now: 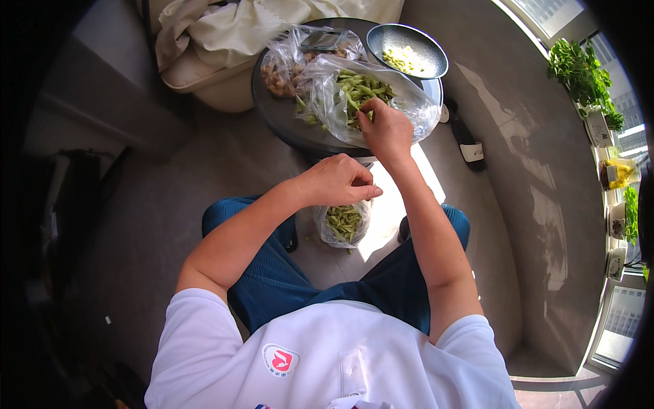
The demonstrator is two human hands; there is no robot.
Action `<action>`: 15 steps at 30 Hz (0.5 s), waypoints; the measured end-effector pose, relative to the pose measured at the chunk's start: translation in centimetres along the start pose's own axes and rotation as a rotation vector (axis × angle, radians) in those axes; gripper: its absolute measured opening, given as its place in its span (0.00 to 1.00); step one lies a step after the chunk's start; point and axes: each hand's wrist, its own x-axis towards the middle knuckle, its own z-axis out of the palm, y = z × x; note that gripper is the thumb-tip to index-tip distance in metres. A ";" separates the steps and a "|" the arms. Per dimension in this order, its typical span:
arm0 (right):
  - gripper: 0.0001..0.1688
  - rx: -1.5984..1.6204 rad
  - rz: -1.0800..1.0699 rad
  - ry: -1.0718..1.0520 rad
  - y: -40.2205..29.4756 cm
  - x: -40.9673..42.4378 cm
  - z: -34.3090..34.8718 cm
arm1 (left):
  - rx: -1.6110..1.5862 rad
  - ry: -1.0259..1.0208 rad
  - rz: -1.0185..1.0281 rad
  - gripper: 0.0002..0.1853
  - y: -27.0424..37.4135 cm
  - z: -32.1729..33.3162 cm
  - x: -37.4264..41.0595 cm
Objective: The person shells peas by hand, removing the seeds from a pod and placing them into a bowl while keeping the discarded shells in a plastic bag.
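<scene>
My right hand (387, 127) reaches over a clear plastic bag (411, 102) that lies spread on a round dark table. Its bent fingertips touch the green soybean pods (365, 88) heaped there; whether they pinch one is hidden. Lower and to the left, my left hand (340, 179) hovers with thumb and index finger nearly together, and no item can be made out between them. Beneath it a second plastic bag (345, 240) on the floor between my feet holds green pods or husks. A dark speckled bowl (375, 43) at the table's far right contains pale shelled beans (403, 60).
On the round table (278, 120), a plastic bag of brown nuts or roots (278, 82) has a phone (321, 40) on top. Cream fabric (230, 33) covers a seat behind. A slipper (469, 145) lies by the right wall; potted plants (580, 76) line the windowsill.
</scene>
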 end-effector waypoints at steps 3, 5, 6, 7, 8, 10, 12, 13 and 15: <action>0.10 0.278 0.079 -0.026 0.9 0.0 -0.1 | -0.478 0.242 -0.071 0.21 -1.5 0.2 0.7; 0.09 0.685 0.116 -0.045 2.9 0.0 0.5 | -0.630 0.377 -0.040 0.19 -1.9 -0.4 1.3; 0.09 1.013 0.143 -0.108 2.8 -0.2 0.2 | -0.698 0.453 -0.031 0.18 -2.7 -0.3 1.7; 0.09 1.086 0.187 -0.146 1.9 -0.6 -0.8 | -0.766 0.528 -0.023 0.18 -3.3 -0.4 1.9; 0.08 1.158 0.233 -0.185 0.9 -1.1 -2.2 | -0.822 0.517 -0.012 0.19 -3.9 -0.7 2.0; 0.09 1.236 0.307 -0.255 1.5 -1.6 -2.9 | -0.897 0.582 0.024 0.19 -3.4 -0.5 2.7; 0.09 1.269 0.287 -0.275 1.0 -1.9 -3.7 | -0.914 0.602 0.050 0.20 -3.0 -0.6 3.2; 0.09 1.286 0.277 -0.284 0.8 -2.0 -4.0 | -0.900 0.629 0.051 0.20 -2.9 -0.4 3.5; 0.11 1.236 0.308 -0.331 1.9 -2.1 -4.0 | -0.871 0.685 0.052 0.19 -2.5 -0.1 4.3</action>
